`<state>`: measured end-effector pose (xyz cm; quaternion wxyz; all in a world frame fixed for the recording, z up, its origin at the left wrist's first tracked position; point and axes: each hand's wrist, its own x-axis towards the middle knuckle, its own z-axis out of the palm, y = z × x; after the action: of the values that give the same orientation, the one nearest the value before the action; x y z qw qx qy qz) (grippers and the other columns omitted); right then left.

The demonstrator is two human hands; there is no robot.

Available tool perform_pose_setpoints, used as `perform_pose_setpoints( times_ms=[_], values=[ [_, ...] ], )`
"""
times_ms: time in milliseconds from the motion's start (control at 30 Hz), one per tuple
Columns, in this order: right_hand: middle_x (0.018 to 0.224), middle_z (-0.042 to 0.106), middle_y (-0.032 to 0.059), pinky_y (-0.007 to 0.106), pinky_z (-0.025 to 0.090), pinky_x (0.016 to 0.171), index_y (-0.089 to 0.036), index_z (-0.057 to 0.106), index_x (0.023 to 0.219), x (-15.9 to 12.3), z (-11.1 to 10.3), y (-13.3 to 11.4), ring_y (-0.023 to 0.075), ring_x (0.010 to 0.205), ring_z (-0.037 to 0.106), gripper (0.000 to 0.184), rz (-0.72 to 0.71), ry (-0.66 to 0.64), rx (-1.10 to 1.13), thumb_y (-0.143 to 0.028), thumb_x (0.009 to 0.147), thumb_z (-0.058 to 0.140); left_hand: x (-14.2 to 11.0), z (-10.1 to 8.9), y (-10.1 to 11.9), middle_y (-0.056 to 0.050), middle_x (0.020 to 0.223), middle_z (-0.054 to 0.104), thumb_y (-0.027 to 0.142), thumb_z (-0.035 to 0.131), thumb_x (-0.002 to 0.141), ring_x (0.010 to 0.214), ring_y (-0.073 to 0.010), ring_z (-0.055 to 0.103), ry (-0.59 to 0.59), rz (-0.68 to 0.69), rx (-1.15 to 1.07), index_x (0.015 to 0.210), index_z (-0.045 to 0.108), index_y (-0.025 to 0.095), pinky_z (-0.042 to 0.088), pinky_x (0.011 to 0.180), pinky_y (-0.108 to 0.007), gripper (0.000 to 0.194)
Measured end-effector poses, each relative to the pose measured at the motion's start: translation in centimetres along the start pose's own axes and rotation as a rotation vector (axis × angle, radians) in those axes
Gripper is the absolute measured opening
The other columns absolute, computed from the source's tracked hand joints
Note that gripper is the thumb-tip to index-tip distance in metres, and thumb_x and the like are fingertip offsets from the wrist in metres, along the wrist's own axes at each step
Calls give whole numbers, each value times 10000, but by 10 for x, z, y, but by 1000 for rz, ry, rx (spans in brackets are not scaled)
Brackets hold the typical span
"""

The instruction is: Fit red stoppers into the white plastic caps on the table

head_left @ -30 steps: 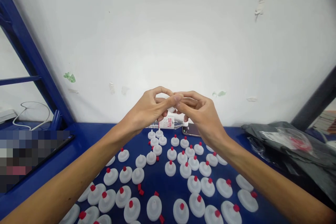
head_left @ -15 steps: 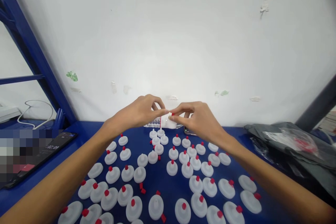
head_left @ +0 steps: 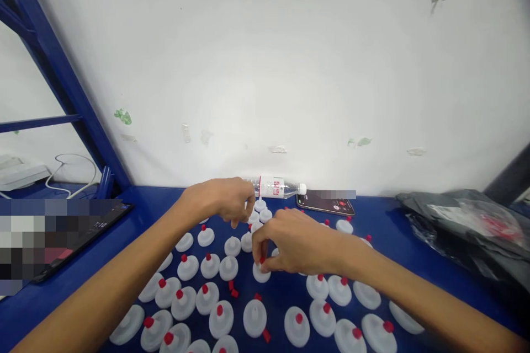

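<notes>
My right hand [head_left: 285,240] is closed in a pinch on the red cap of a white round nozzle lid [head_left: 261,273] at the middle of the blue table. Farther back, my left hand [head_left: 229,198] has its fingers curled downward beside a cluster of white lids without visible red tips; whatever its fingertips hold is hidden. Many similar lids with red caps lie around both hands, such as one white lid [head_left: 221,320] in front. Loose red caps [head_left: 233,289] rest between the lids. Near the front, an uncapped lid [head_left: 254,318] has red caps beside it.
A clear water bottle [head_left: 273,187] lies against the wall, with a phone [head_left: 325,202] to its right. A larger dark device [head_left: 89,237] is at the left. Grey plastic bags [head_left: 459,226] sit at the right edge. A blue frame post [head_left: 62,66] rises at left.
Both hands have come down from in front of the bottle and moved apart. My right hand has come nearer, onto a red-capped lid. The view has shifted slightly, and the bottle now shows.
</notes>
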<state>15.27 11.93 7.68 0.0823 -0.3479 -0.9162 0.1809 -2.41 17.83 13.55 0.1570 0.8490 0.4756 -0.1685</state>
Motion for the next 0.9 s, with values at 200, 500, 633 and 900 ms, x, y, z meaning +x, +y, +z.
perform_pose_setpoints(
  times_ms=[200, 500, 633, 900],
  values=[
    [803, 803, -54, 290, 422, 646, -274, 796, 962, 2, -9, 6, 130, 642, 671, 186, 88, 174, -23, -414, 981, 675, 2, 4, 3, 13, 792, 696, 292, 698, 942, 708, -141, 661, -2, -18, 49, 962, 707, 164, 553, 670, -306, 129],
    [887, 809, 15, 300, 323, 604, -311, 797, 1103, 12, 8, 30, 210, 784, 707, 205, 154, 266, -142, -225, 953, 687, 18, 16, 9, -19, 940, 714, 334, 673, 982, 822, -148, 688, -5, 2, 106, 973, 687, 145, 598, 760, -333, 190],
    [856, 800, -1, 288, 310, 586, -310, 809, 1004, 12, 9, 30, 180, 745, 694, 161, 150, 233, -137, -214, 943, 697, 21, 18, 7, -9, 905, 709, 337, 675, 982, 771, -134, 680, -54, 11, 102, 984, 689, 142, 594, 714, -309, 195],
    [845, 800, -19, 283, 313, 571, -261, 799, 914, 14, 8, 32, 165, 726, 690, 128, 210, 181, -113, -156, 848, 771, 27, 24, 4, -13, 919, 709, 364, 665, 989, 734, -126, 673, 12, 43, 3, 1058, 684, 147, 594, 679, -297, 229]
  ],
)
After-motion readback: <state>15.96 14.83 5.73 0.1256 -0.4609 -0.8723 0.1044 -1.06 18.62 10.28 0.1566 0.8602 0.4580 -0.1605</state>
